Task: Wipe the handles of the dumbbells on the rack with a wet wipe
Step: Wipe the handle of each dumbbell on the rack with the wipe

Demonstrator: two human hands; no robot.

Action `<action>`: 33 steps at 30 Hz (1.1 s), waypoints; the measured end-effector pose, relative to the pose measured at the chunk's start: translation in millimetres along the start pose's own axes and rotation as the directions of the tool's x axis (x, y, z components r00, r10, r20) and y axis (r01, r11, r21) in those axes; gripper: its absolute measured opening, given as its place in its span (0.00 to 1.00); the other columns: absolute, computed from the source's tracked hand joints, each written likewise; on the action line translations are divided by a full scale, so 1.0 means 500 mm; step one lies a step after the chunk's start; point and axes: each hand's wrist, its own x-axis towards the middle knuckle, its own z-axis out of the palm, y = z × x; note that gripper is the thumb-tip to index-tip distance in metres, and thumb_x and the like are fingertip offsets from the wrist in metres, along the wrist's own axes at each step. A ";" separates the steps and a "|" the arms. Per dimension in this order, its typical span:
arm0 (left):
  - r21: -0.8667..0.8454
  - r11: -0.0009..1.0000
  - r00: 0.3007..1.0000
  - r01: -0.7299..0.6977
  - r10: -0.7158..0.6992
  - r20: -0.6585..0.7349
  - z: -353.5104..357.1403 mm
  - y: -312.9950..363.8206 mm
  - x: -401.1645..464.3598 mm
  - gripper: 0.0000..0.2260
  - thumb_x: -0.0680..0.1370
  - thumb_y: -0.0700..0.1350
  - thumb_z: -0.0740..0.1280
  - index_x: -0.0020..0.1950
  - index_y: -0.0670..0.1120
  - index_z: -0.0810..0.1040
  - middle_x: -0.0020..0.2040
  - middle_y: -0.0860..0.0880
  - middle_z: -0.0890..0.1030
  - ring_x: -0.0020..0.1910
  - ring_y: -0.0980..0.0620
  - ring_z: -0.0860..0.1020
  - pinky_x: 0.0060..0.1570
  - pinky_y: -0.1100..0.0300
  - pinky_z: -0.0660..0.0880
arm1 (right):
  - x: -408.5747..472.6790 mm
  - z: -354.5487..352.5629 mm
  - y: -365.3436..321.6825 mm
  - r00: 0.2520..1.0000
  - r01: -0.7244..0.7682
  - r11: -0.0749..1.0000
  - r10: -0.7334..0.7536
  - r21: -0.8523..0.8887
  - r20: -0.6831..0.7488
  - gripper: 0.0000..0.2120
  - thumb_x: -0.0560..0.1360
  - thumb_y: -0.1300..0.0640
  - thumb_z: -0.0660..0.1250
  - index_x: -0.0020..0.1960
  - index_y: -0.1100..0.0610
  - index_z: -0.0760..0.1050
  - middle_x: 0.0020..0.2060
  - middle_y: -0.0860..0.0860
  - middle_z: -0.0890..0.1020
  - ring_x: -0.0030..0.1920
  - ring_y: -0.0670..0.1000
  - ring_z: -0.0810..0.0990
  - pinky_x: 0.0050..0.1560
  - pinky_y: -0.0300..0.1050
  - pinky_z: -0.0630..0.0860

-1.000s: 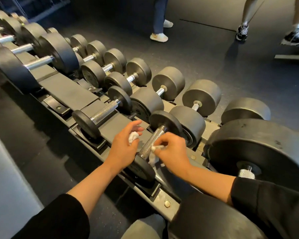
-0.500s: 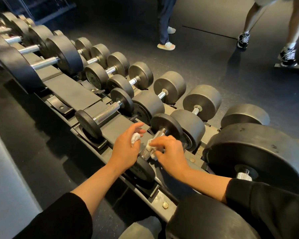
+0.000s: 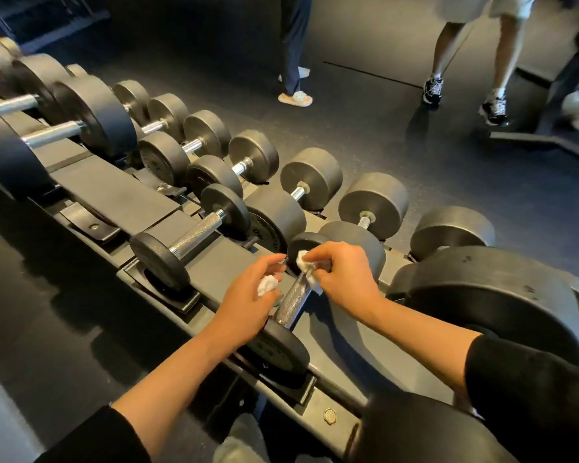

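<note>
A: Largest item?
B: Rack (image 3: 121, 188), grey steel, running from 10 o'clock down to 5 o'clock. Dumbbells sit on it in two rows; a brass bolt (image 3: 330, 415) shows at its near edge, 6 o'clock.

A: Next?
B: Big dumbbell (image 3: 495, 295), black, at 3 o'clock, the largest head in view. Beyond it, floor (image 3: 415, 168), dark rubber, with two people's legs at 12 and 1 o'clock.

A: The one being worked on?
B: Small dumbbell (image 3: 281, 349), centre, lying on the near rail. Its knurled handle (image 3: 293, 304) runs from 7 o'clock up to 1 o'clock. The near head is in plain sight; the far head is partly behind the right hand.

A: Hands?
B: Right hand (image 3: 345, 279), fingers curled, pinching a wipe (image 3: 306, 267) against the far end of the handle, next to the far head. Left hand (image 3: 248, 302), just beside the handle at its 9 o'clock, fingers curled round a white wad (image 3: 267, 285). Whether that hand touches the handle, cannot tell.

A: Neighbour?
B: Second small dumbbell (image 3: 188, 238), at 10 o'clock from the hands, handle bare.

A: Sleeves?
B: Black, both arms, pushed up the forearms.
</note>
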 end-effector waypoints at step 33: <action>0.099 0.877 0.856 -0.470 0.425 0.295 -0.075 -0.208 0.122 0.22 0.70 0.31 0.71 0.63 0.39 0.75 0.56 0.41 0.78 0.54 0.43 0.78 0.48 0.52 0.79 | 0.054 0.087 -0.169 0.911 -0.337 0.829 0.407 -0.447 0.068 0.12 0.75 0.65 0.66 0.57 0.58 0.80 0.56 0.50 0.80 0.53 0.41 0.70 0.49 0.19 0.63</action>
